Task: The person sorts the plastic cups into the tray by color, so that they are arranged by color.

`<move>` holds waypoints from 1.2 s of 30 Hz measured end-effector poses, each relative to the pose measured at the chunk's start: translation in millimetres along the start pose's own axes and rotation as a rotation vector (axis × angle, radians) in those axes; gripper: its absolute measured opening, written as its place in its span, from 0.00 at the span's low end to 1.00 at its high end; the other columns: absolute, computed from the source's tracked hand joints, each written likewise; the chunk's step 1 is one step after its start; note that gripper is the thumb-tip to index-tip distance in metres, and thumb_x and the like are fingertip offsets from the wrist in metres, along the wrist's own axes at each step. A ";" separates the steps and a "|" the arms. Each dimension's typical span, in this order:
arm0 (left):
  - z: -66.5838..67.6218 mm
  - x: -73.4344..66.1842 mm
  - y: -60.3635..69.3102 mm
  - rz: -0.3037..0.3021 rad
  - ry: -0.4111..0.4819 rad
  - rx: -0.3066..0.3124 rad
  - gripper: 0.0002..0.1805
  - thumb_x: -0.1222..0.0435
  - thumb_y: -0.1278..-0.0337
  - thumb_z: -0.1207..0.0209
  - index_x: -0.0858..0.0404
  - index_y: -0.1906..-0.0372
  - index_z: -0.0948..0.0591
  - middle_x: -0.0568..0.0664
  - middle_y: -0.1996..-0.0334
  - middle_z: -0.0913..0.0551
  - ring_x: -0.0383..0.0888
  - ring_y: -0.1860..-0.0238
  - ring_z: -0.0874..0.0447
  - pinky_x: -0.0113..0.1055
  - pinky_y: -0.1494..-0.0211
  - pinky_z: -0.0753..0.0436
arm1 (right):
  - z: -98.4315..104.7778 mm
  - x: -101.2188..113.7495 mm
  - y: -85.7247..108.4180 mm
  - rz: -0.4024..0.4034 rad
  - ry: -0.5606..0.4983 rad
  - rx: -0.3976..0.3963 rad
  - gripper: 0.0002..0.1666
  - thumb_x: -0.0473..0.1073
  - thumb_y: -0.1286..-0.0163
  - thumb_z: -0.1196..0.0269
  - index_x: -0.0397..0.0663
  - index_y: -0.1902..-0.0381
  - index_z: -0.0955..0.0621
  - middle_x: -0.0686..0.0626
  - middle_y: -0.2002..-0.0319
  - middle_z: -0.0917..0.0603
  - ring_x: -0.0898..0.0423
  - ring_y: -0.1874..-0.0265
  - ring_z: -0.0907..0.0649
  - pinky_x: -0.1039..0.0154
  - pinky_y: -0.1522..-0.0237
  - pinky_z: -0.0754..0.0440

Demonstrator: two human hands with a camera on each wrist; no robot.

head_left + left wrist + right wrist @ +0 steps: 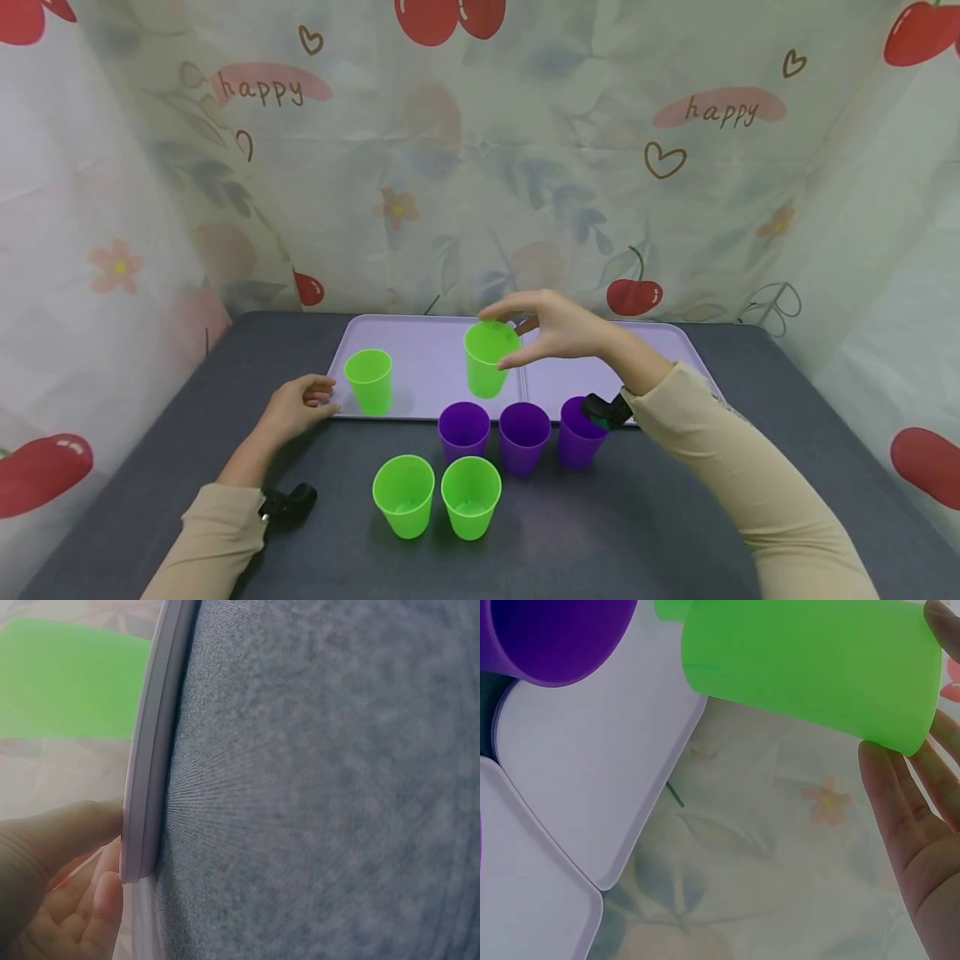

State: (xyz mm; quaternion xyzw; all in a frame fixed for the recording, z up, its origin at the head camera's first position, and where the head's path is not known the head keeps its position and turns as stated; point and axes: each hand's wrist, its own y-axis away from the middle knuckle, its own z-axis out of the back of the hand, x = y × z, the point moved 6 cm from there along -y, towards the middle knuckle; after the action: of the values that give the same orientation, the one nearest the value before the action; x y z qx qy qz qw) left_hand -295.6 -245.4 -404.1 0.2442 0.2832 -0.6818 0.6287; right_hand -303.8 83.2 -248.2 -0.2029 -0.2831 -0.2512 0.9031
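In my right hand [558, 325] a green cup [486, 367] is held upright by its upper rim, at the right part of the left lilac tray [420, 333]; whether its base touches the tray I cannot tell. The right wrist view shows the thumb and fingers [885, 780] on opposite sides of the green cup [802, 667]. My left hand [292, 408] grips the near left corner of that tray, its thumb against the rim [142, 765] in the left wrist view. Another green cup [369, 383] stands upright on the tray near this hand.
Three purple cups [463, 429] [523, 437] [579, 437] stand in a row along the trays' front edge. Nearer on the dark table [600, 542] are two upright green cups [405, 496] [471, 497]. A second lilac tray [555, 383] adjoins on the right; patterned cloth [480, 167] surrounds the table.
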 end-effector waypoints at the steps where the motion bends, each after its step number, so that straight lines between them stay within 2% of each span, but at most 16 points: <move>1: -0.2 0.2 -0.1 0.001 0.000 0.001 0.22 0.68 0.49 0.37 0.75 0.48 0.25 0.69 0.52 0.20 0.60 0.52 0.20 0.50 0.48 0.21 | -0.9 -0.2 -1.9 0.006 0.000 0.000 0.34 0.40 0.51 0.27 0.38 0.45 0.23 0.43 0.48 0.19 0.51 0.49 0.20 0.61 0.51 0.18; 7: -0.5 0.7 -0.1 0.001 0.000 0.000 0.23 0.68 0.49 0.36 0.75 0.48 0.25 0.69 0.52 0.20 0.60 0.52 0.21 0.50 0.48 0.21 | -7.1 -5.4 -11.7 0.033 0.028 0.009 0.35 0.43 0.51 0.27 0.38 0.45 0.23 0.44 0.49 0.18 0.52 0.51 0.20 0.59 0.53 0.17; 15: -0.5 1.4 -0.9 -0.003 -0.005 -0.001 0.22 0.69 0.48 0.38 0.75 0.48 0.25 0.69 0.52 0.20 0.61 0.51 0.21 0.50 0.48 0.21 | -15.3 -13.4 -23.3 -0.016 0.007 0.051 0.35 0.40 0.50 0.27 0.39 0.43 0.25 0.42 0.44 0.21 0.48 0.47 0.21 0.56 0.49 0.18; 22: -0.5 2.2 -0.7 -0.002 -0.006 -0.002 0.22 0.69 0.48 0.38 0.75 0.47 0.25 0.69 0.52 0.21 0.61 0.51 0.21 0.50 0.48 0.21 | -21.6 -21.1 -31.8 -0.054 0.010 0.084 0.35 0.41 0.48 0.29 0.40 0.42 0.26 0.43 0.43 0.22 0.48 0.45 0.22 0.59 0.48 0.19; 36: 0.1 0.4 0.1 -0.003 -0.010 0.000 0.22 0.69 0.48 0.38 0.75 0.48 0.25 0.69 0.52 0.20 0.60 0.51 0.21 0.50 0.48 0.21 | -34.2 -30.3 -48.9 -0.094 0.002 0.107 0.35 0.41 0.49 0.28 0.41 0.42 0.25 0.43 0.42 0.23 0.47 0.44 0.23 0.56 0.46 0.20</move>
State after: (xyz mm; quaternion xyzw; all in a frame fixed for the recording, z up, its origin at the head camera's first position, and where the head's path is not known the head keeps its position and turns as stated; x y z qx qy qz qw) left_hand -295.5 -245.7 -404.3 0.2406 0.2805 -0.6838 0.6291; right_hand -339.2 37.4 -281.6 -0.1407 -0.3042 -0.2781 0.9002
